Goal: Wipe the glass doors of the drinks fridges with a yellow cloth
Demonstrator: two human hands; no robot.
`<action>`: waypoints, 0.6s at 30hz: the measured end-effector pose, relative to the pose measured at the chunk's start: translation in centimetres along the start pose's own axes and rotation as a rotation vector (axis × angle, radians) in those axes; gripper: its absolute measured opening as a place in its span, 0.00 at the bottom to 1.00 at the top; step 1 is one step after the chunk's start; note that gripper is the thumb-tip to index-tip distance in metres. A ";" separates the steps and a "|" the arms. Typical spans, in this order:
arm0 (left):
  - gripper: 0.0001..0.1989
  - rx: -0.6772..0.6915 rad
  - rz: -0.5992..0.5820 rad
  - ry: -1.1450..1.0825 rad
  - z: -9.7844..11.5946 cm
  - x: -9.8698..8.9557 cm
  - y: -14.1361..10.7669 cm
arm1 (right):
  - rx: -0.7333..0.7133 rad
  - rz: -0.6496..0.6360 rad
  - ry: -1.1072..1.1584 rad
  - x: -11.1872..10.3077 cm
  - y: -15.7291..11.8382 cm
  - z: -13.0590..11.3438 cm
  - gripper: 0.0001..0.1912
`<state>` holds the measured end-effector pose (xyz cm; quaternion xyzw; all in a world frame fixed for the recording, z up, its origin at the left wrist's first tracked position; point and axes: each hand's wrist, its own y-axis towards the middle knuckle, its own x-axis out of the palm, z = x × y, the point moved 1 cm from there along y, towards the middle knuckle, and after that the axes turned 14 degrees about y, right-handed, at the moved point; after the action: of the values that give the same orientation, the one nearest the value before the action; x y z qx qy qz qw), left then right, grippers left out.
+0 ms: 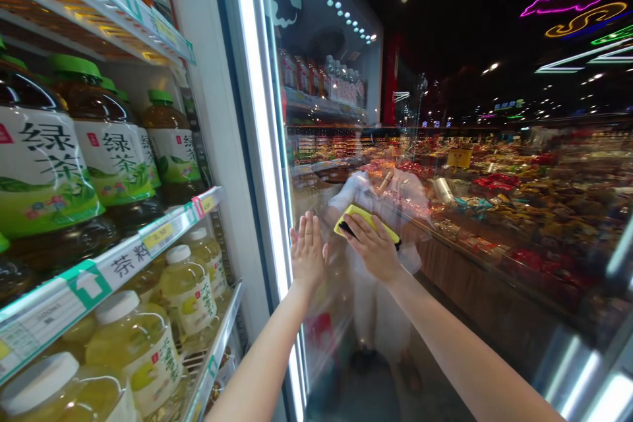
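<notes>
My left hand lies flat against the glass door, close to its lit frame, fingers stretched upward and holding nothing. To the right of it, my right hand presses a yellow cleaning cloth with black edges onto the same glass. The fingers are laid over the cloth, and part of it is hidden under them. A faint reflection of a person in a light top shows in the pane behind both hands.
Left of the door, shelves hold green tea bottles with green caps and pale yellow drink bottles with white caps. A price rail runs along the shelf edge. A bright light strip lines the door frame. Packaged goods show through or in the glass.
</notes>
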<state>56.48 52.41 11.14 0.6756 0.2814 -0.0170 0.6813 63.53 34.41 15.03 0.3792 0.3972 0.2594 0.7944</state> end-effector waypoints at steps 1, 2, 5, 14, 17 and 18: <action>0.45 0.001 -0.007 0.005 -0.3 0.0 -0.1 | 0.009 0.004 -0.009 -0.3 0.0 0.3 0.27; 0.45 0.002 -0.014 0.010 -0.6 -0.1 -0.2 | 0.038 0.016 -0.019 -0.5 0.3 0.5 0.27; 0.46 0.001 -0.036 0.030 -1.5 -0.1 -0.2 | 0.166 0.086 -0.040 -0.2 2.9 0.3 0.27; 0.45 -0.039 -0.040 0.047 -1.7 0.0 -0.8 | -0.028 -0.011 0.099 1.2 2.0 -1.0 0.28; 0.44 -0.052 -0.045 0.049 -1.8 0.1 -1.2 | -0.003 0.044 0.069 0.6 2.8 -0.3 0.27; 0.44 -0.057 -0.047 0.054 -2.0 0.1 -1.3 | 0.035 0.067 0.059 0.7 3.6 -0.3 0.27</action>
<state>55.34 54.18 10.09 0.6494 0.3155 -0.0067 0.6919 63.26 37.14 17.50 0.3985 0.4119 0.2900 0.7665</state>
